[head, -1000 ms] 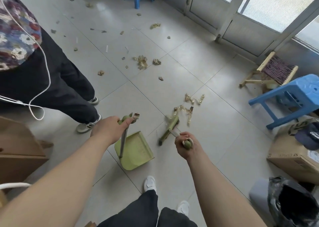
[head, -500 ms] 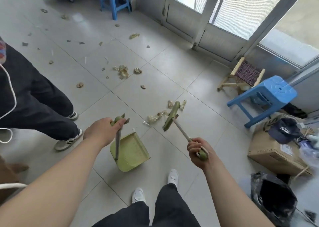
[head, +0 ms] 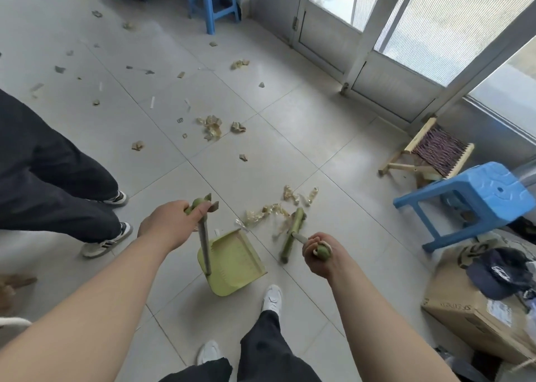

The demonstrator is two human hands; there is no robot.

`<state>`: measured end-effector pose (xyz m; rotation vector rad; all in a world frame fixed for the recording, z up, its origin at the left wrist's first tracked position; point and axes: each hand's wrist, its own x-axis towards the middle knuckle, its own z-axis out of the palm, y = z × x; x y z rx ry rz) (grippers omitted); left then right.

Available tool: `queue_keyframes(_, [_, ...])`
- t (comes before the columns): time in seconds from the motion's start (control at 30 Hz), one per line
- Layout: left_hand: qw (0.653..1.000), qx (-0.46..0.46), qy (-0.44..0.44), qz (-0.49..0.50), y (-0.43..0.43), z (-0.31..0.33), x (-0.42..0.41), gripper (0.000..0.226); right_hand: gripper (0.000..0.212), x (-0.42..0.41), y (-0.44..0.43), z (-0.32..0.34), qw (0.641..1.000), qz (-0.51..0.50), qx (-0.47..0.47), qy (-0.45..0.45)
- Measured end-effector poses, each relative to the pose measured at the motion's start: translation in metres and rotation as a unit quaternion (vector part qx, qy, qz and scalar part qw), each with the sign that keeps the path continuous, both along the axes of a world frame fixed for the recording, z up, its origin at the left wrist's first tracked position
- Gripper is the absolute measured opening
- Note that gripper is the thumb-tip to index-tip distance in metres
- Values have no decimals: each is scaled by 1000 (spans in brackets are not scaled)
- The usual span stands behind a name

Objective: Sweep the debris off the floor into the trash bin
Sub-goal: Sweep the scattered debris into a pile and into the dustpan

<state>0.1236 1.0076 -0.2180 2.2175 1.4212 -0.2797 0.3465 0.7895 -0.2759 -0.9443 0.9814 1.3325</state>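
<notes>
Green broom and dustpan closing on a heap of curled shavings.

The left hand is clenched round the top of the dustpan handle. The right hand grasps the knob of the short broom, whose motion-blurred head sits at 3 o'clock of the dustpan. The nearest debris, pale curls, lies on the floor just beyond the pan's open lip, at 1 o'clock. The stroke probably goes best low and short, from 1 o'clock toward 7, with the lip pressed flat so the light curls do not slip under or flick aside. More scraps lie well apart at 11 o'clock. The trash bin cannot be made out.
</notes>
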Motion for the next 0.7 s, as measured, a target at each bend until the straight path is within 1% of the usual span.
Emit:
queue_keyframes(0.07, [1000, 0, 7, 13, 4, 0, 16, 65, 11, 15, 23, -4, 1000, 15, 9, 11])
queue_keyframes(0.23, [999, 2, 19, 41, 12, -2, 48, 66, 14, 50, 54, -12, 997, -9, 69, 44])
queue_keyframes(0.37, [999, -2, 15, 50, 17, -1, 73, 67, 15, 74, 52, -7, 995, 24, 88, 30])
queue_keyframes(0.5, [999, 12, 15, 40, 20, 4, 103, 66, 22, 106, 32, 6, 997, 40, 65, -4])
queue_keyframes(0.6, [999, 33, 20, 25, 25, 4, 122, 71, 22, 130, 20, 13, 998, 45, 30, -39])
queue_keyframes(0.7, [999, 34, 9, 19, 33, 3, 139, 67, 21, 148, 17, 13, 996, 53, -12, -77])
